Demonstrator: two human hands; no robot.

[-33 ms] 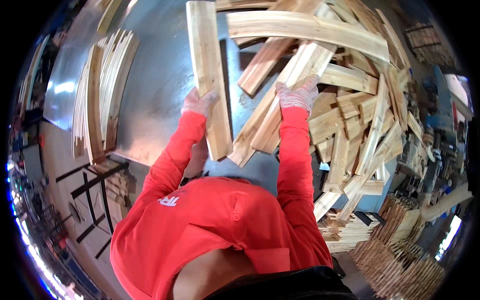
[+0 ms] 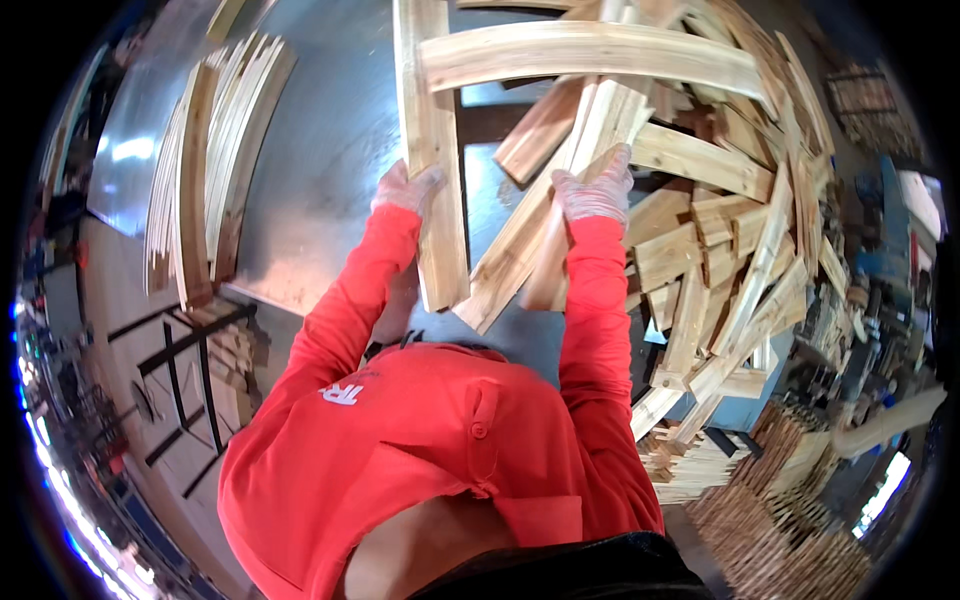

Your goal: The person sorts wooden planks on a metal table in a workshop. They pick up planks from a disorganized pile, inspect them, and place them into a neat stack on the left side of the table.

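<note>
My left hand [image 2: 405,190], in a light glove, is closed on the edge of a long pale wooden board [image 2: 440,235] that points away from me. My right hand [image 2: 595,190], also gloved, grips another board [image 2: 605,115], tilted to the right at its far end. Under that one a further board [image 2: 500,280] lies slanting, its near end between my hands. A crosswise board [image 2: 590,52] lies over the far part of the left board and reaches to the right. My right fingers are partly hidden.
A heap of loose boards [image 2: 690,250] covers the right side of the metal table [image 2: 330,130]. Neatly lined boards [image 2: 215,150] stand at the left. Black metal frame bars [image 2: 190,345] are below them, and stacked wood [image 2: 790,510] sits at the lower right.
The crosswise board has shifted left and now overlaps the left board. The board in my right hand has turned to point more straight away from me. Both hands keep their grip.
</note>
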